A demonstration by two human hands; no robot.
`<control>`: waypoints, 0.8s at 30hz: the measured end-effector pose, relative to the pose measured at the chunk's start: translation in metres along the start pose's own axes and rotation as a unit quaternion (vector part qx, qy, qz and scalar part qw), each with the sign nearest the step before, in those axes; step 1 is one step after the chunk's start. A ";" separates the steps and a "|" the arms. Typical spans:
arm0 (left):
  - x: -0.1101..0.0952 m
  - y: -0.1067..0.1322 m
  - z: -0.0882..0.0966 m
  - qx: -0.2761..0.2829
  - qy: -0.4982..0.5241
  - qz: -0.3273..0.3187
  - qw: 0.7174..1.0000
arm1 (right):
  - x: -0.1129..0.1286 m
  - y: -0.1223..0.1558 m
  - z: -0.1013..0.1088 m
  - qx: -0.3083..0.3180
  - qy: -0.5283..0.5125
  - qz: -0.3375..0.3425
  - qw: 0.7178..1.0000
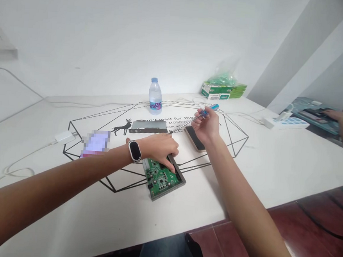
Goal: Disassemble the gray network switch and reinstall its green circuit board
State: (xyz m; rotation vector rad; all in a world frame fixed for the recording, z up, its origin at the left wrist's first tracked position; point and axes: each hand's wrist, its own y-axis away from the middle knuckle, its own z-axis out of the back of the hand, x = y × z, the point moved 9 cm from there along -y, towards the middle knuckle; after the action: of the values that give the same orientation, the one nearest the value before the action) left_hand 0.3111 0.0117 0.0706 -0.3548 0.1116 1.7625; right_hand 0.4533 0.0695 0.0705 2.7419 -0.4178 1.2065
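A green circuit board (pixel 162 180) lies in an open grey metal case (pixel 182 180) near the table's front edge. My left hand (pixel 159 148), with a watch on the wrist, rests on the board's far end, fingers bent down onto it. My right hand (pixel 206 126) is raised above the table and pinches a screwdriver with a blue handle (pixel 208 109), its shaft slanting down to the left toward the case. A grey metal cover (pixel 148 127) lies just behind the case. A dark phone (pixel 195 140) lies under my right hand.
On the white table (pixel 274 171) stand a water bottle (pixel 155 97), a green tissue box (pixel 222 90), a white power strip (pixel 286 122) at right and a white charger (pixel 64 137) with cable at left. Another person's hands (pixel 341 115) work at the far right.
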 end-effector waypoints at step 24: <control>0.038 0.159 -0.004 -0.168 -0.069 0.505 0.844 | -0.034 0.041 -0.040 0.096 0.075 -0.037 0.992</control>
State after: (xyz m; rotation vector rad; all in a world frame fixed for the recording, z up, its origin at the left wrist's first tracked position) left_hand 0.1511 0.0111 0.0367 -0.4616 -0.1536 2.8706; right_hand 0.3911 0.0456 0.0719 2.7662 -0.1904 1.4940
